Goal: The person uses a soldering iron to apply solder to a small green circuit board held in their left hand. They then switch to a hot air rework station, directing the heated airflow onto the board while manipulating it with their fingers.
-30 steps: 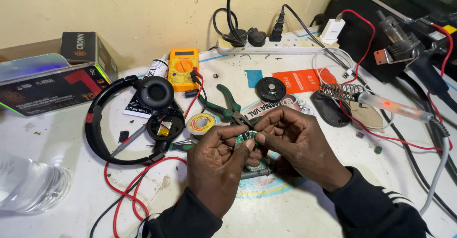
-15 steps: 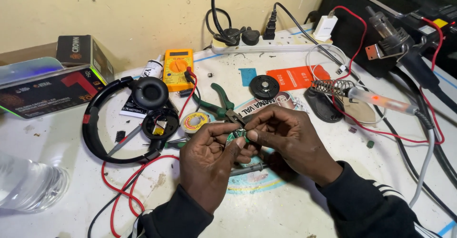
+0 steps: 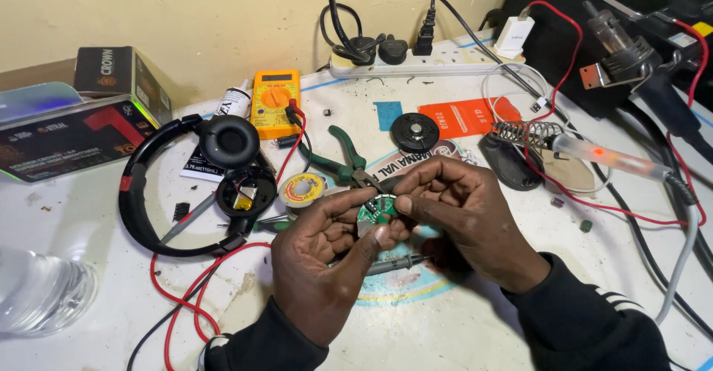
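Both hands pinched a small round green circuit board [image 3: 375, 211] between fingertips — left hand [image 3: 323, 263] below, right hand [image 3: 464, 215] above — over the table's [image 3: 475, 326] middle, just beside the green pliers [image 3: 338, 155] and solder spool [image 3: 301, 190].

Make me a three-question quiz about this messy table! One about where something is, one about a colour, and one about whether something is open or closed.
1. Where are the green pliers?
A. on the table beyond the hands
B. inside the box
C. on the power strip

2. What colour is the multimeter?
A. blue
B. yellow
C. white

3. How is the lower earcup of the headphones?
A. wrapped in tape
B. closed with its cushion on
C. open, parts showing inside

Answers:
1 A, they lie just past the left hand and right hand, which hold a small round circuit board.
2 B, its case is plainly yellow.
3 C, its cushion is off and small parts show inside.
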